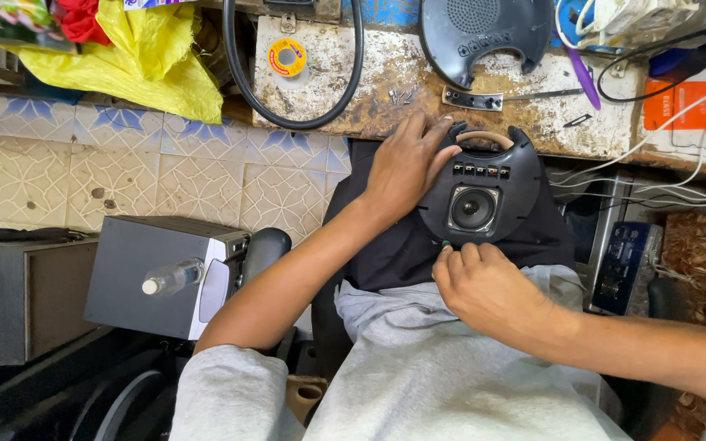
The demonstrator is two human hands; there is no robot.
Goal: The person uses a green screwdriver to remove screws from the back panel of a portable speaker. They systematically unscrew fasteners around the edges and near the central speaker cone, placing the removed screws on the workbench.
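A round black speaker shell (481,200) with a small cone driver and a row of buttons lies on a black cloth (394,245) across my lap. My left hand (406,163) rests flat on the shell's upper left edge, fingers spread toward its handle. My right hand (488,286) sits at the shell's lower edge, fingertips curled and pressing on the rim; whether it pinches something small is hidden. The matching grey front cover (484,33) with a grille lies on the worn bench above.
The worn workbench (369,90) carries a black rubber belt (296,73), a yellow tape roll (288,57), loose screws, a metal strip (471,100) and a purple pen (583,77). A yellow cloth (140,57) is upper left. A grey speaker box (157,273) stands at left, wires and a blue board (623,265) at right.
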